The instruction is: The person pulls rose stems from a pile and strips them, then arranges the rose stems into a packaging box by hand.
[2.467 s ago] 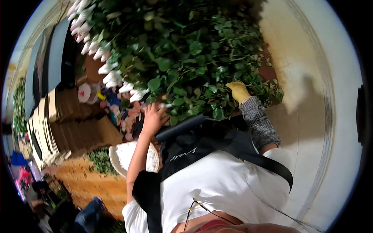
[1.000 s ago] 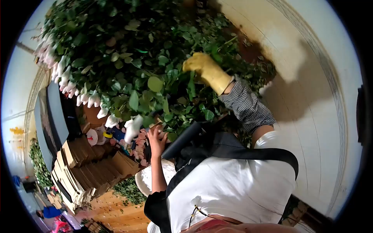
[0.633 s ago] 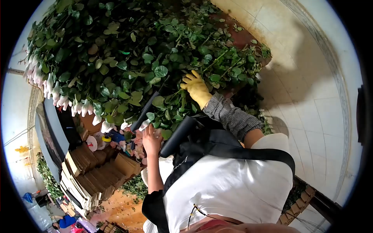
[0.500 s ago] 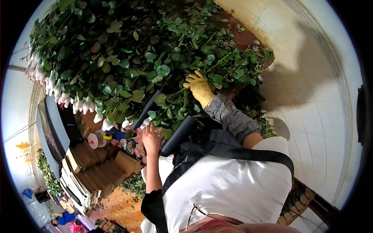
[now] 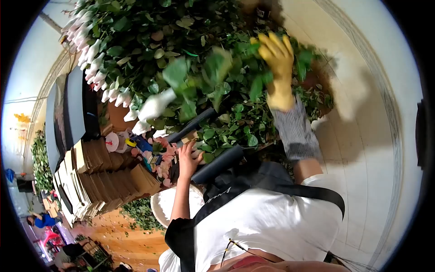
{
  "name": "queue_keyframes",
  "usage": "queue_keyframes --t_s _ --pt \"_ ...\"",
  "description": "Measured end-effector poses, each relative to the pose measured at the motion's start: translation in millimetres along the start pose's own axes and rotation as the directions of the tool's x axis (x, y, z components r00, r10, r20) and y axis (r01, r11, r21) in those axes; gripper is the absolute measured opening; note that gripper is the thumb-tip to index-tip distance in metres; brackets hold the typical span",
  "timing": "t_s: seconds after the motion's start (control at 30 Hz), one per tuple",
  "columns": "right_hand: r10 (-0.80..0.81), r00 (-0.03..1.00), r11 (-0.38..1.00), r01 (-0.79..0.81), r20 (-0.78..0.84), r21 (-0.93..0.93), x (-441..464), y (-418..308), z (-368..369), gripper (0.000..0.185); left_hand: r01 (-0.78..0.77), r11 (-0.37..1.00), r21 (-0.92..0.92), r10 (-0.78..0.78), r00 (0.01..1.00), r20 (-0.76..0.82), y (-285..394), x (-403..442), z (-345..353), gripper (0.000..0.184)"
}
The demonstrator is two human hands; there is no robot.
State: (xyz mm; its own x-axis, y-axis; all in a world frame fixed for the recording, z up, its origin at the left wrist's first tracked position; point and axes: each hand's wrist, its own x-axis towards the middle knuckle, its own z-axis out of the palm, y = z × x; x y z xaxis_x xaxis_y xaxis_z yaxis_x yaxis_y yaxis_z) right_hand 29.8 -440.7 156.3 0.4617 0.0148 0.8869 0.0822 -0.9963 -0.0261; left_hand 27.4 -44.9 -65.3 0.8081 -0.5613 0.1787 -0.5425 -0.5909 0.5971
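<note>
Wearing a white shirt (image 5: 267, 222) and a black apron (image 5: 267, 174), the person faces a leafy pile, both arms out in front. Pale script runs across the apron's chest, folded and too small to read with certainty. Just ahead of it lies a thick black tube (image 5: 219, 164). Beside that tube, the bare left hand (image 5: 186, 159) sits palm down on a slightly bent forearm, its fingers loosely apart and the thumb out to the side; whether the fingertips pinch anything I cannot tell. Below the left forearm is a round white tub (image 5: 154, 211). Farther out, the right arm, in a grey knit sleeve (image 5: 294, 129), extends with the wrist straight; the yellow-gloved right hand (image 5: 278, 61) points away over the foliage (image 5: 253, 118), its fingers long and slightly fanned. A white flower (image 5: 156, 105), blurred, shows between the hands, leaves stretching toward the glove; the grip on its stem cannot be made out. Along the pile's left edge stands a row of white buds (image 5: 97, 65), with folded cardboard (image 5: 108, 170) lower left. Reddish-brown counter (image 5: 324, 81) shows at the right edge. A person in blue (image 5: 43, 221) is far off, lower left.
</note>
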Motion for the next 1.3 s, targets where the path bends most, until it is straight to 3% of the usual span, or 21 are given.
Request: queue_keyframes --t_s 0.07,0.17,0.2,0.27,0.33,0.37,0.4,0.53,0.6,0.7,0.77,0.8,0.83,0.9,0.93,0.97,1.03,1.1,1.13,1.17,1.3 --pt "0.004 1.0 1.0 -0.004 -0.018 -0.02 30 36 66 0.047 0.008 1.0 -0.026 -0.007 1.0 0.008 2 -2 -1 0.059" --pt "0.239 0.928 0.873 -0.076 0.286 -0.481 40 28 127 0.038 0.001 0.999 -0.034 -0.001 1.0 0.009 0 -1 -1 0.058" --pt "0.252 0.883 0.953 -0.154 0.397 -0.262 36 15 129 0.043 0.015 1.0 -0.015 -0.014 1.0 0.019 0 -1 0 0.058" --pt "0.251 0.715 0.968 -0.178 0.653 -0.177 16 -19 129 0.039 0.013 1.0 -0.014 -0.012 1.0 0.012 5 1 -3 0.059" --pt "0.17 0.744 0.933 -0.332 0.646 0.137 -37 -40 136 0.024 0.002 1.0 -0.004 -0.002 1.0 0.013 8 1 -5 0.058" --pt "0.029 0.864 0.981 -0.12 0.503 0.15 -55 -54 127 0.016 0.002 1.0 -0.001 -0.001 1.0 0.014 8 1 -5 0.058" --pt "0.05 0.867 0.971 -0.159 0.495 0.18 -67 -71 115 0.005 0.004 1.0 -0.007 -0.004 1.0 0.009 7 0 -4 0.057" --pt "-0.006 0.683 0.957 -0.208 0.731 0.203 -96 -100 99 0.011 0.01 1.0 -0.012 -0.01 1.0 -0.004 10 2 -4 0.058" --pt "-0.145 0.833 0.989 0.137 0.534 0.055 -110 -81 132 0.026 -0.002 1.0 0.005 0.002 1.0 0.006 13 2 -7 0.059" --pt "-0.371 0.734 0.897 0.442 0.569 0.015 -110 -54 173 0.035 -0.002 1.0 0.015 0.002 1.0 0.028 6 2 -4 0.059" --pt "-0.336 0.666 0.909 0.414 0.666 0.045 -102 -53 189 0.03 -0.029 0.999 0.028 0.028 0.999 0.024 7 3 -4 0.059" --pt "-0.363 0.795 0.927 0.359 0.487 0.104 -98 -51 190 0.019 -0.049 0.998 0.038 0.048 0.999 0.018 6 1 -5 0.059" --pt "-0.363 0.796 0.928 0.359 0.484 0.105 -94 -52 191 0.019 -0.05 0.998 0.04 0.049 0.999 0.017 6 0 -5 0.059" --pt "-0.144 0.608 0.99 0.086 0.781 0.116 -75 -54 191 0.029 -0.022 1.0 0.013 0.021 0.999 0.025 3 0 -3 0.06" --pt "-0.146 0.806 0.983 0.052 0.573 0.178 -63 -52 173 0.034 -0.022 1.0 0.018 0.022 1.0 0.019 3 -1 -3 0.06" --pt "-0.099 0.795 0.991 0.026 0.598 0.13 -37 -54 151 0.047 -0.018 1.0 0.017 0.018 1.0 0.015 3 -1 -3 0.06" --pt "0.025 0.94 0.998 -0.045 0.341 0.053 -13 -45 132 0.051 -0.008 1.0 0.021 0.008 1.0 0.007 4 -1 -2 0.059" --pt "0.004 0.986 1.0 0.0 0.167 -0.023 -15 -33 138 0.034 0.026 0.999 0.022 -0.027 0.999 0.04 5 0 -2 0.059" --pt "0.033 0.926 0.993 -0.072 0.377 0.09 -23 -25 144 0.039 0.011 1.0 0.01 -0.012 1.0 0.02 8 1 -3 0.059" --pt "0.065 0.914 0.978 -0.137 0.399 0.156 -32 -21 150 0.038 0.016 1.0 0.016 -0.016 1.0 0.019 8 0 -4 0.059" --pt "0.085 0.987 0.95 -0.122 0.137 0.287 -9 -25 105 0.046 0.008 0.999 -0.039 -0.009 1.0 -0.024 1 -2 1 0.061"
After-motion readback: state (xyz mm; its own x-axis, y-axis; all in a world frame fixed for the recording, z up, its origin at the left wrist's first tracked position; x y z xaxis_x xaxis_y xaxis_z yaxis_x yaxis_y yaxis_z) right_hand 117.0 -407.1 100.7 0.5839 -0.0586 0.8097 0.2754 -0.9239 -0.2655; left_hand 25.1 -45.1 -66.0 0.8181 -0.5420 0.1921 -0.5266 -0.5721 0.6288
